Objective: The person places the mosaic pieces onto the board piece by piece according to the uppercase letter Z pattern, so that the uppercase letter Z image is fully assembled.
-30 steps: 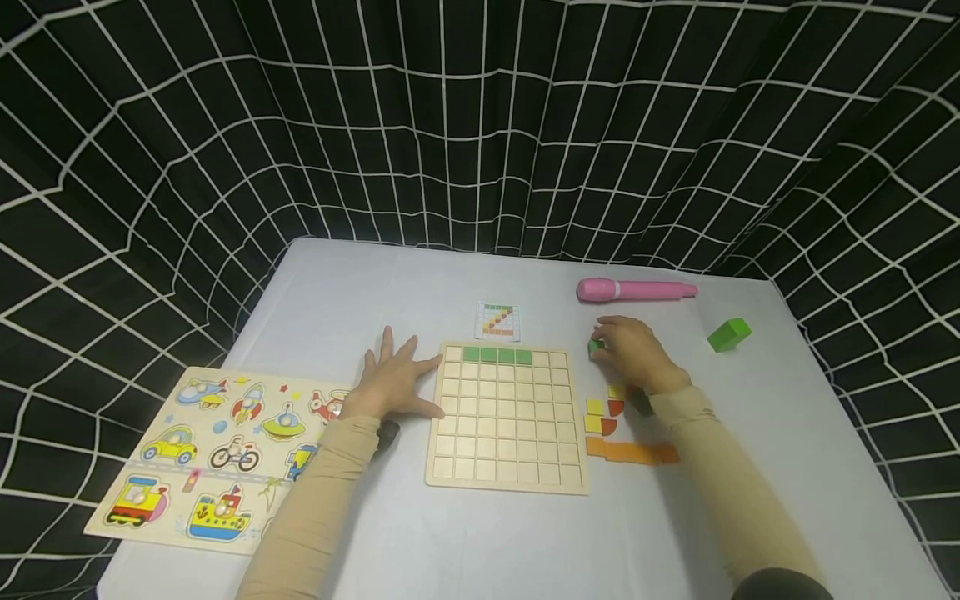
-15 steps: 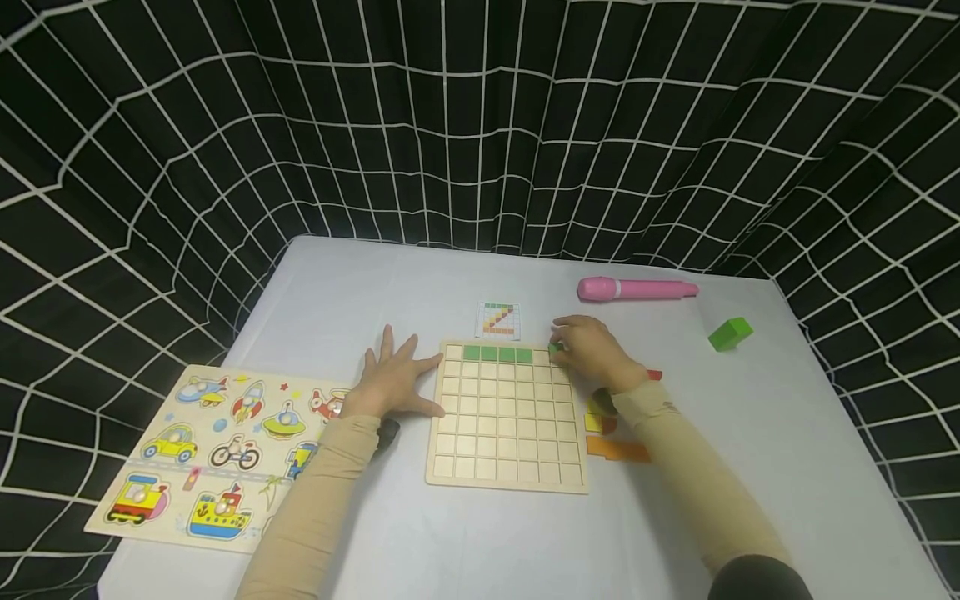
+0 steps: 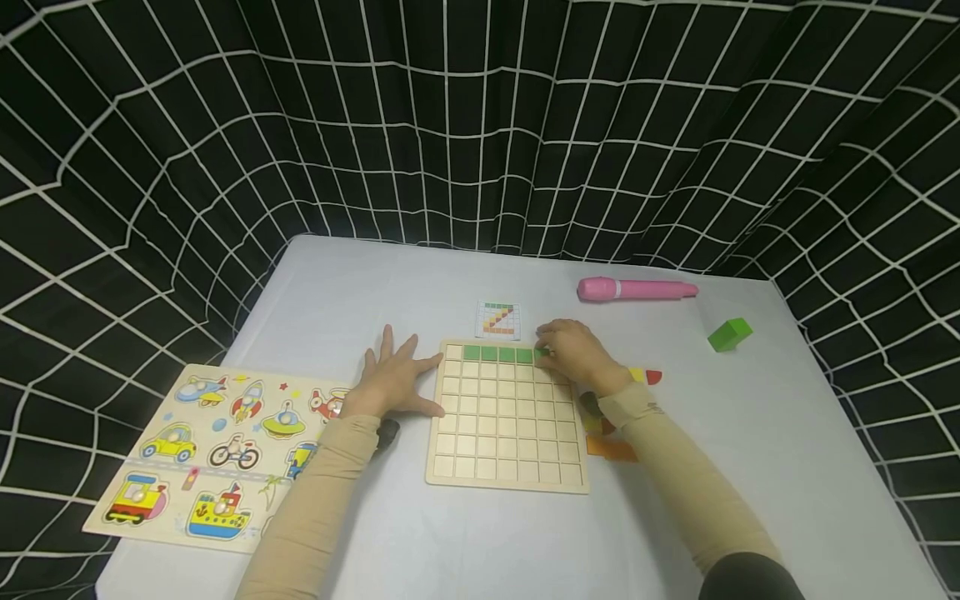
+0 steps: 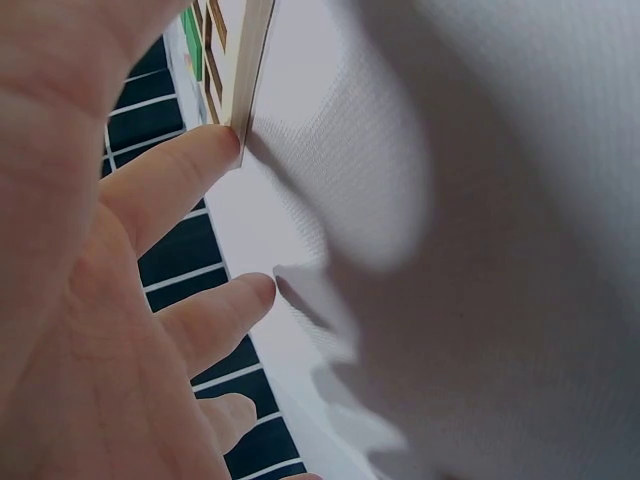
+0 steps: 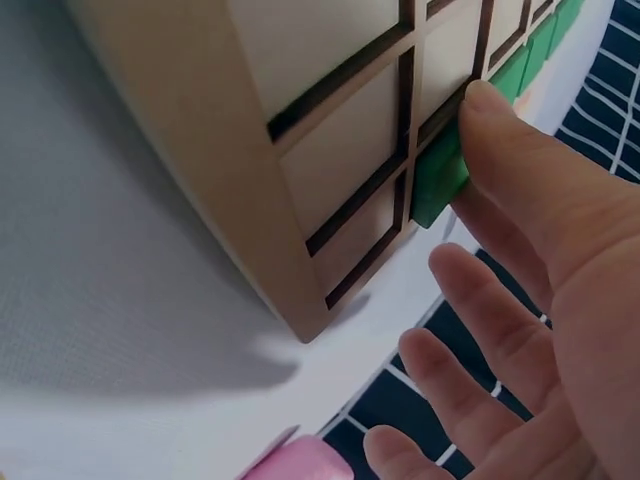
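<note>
Right grip (image 3: 579, 354) pinches a partly thumb-covered green tile (image 5: 436, 178); left grip (image 3: 392, 383), fingers spread, touches the board (image 3: 507, 486).

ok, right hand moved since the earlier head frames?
Yes: in the head view, the right hand has moved left, from beyond the right edge of the wooden grid board to its top row, pinching a green tile.

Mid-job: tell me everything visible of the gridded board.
The board is pale, wood-like and roughly square, ribs dividing it into cells within a plain rim. It lies flat on a white surface. Four green tiles fill cells in its far row; the right hand pinches another green tile at the next cell rightward. The left hand touches its left edge.
</note>
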`<state>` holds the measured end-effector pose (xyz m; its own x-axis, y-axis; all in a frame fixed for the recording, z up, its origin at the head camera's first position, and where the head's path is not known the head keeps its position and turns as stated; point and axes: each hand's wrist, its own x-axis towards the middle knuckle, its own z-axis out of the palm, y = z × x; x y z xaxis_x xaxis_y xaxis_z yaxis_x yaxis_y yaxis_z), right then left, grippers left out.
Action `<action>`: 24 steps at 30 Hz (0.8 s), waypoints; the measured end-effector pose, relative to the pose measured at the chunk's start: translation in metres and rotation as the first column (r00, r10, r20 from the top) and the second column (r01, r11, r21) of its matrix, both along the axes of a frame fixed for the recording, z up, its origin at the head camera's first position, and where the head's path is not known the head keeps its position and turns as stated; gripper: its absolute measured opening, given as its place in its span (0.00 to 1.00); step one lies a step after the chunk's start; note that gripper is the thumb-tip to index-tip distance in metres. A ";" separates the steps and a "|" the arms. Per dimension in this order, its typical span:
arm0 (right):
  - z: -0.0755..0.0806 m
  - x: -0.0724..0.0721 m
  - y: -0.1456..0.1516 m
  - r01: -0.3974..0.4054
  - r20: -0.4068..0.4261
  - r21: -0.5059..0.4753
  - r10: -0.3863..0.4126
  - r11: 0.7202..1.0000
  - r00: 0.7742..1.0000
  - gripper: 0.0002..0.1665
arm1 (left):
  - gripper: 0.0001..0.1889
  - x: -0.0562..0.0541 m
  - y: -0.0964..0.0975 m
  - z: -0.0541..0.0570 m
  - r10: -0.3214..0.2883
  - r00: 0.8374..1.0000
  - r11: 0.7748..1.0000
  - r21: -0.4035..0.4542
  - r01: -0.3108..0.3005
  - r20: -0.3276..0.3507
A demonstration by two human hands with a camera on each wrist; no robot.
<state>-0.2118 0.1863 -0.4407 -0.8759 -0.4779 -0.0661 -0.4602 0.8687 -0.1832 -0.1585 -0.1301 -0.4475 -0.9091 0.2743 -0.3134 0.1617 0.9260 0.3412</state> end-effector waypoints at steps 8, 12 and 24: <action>-0.002 -0.001 0.000 -0.002 0.000 -0.003 0.002 1.000 1.000 0.18 | 0.54 0.000 0.000 0.000 -0.001 1.000 1.000 0.005 0.000 0.003; 0.001 0.000 0.000 0.015 0.008 0.011 -0.015 1.000 1.000 0.18 | 0.54 0.000 0.000 -0.001 -0.001 1.000 1.000 0.009 0.001 0.004; 0.007 0.000 0.010 0.031 0.038 -0.023 -0.030 0.999 0.999 0.21 | 0.53 0.000 0.000 0.001 -0.004 1.000 1.000 0.014 0.004 0.007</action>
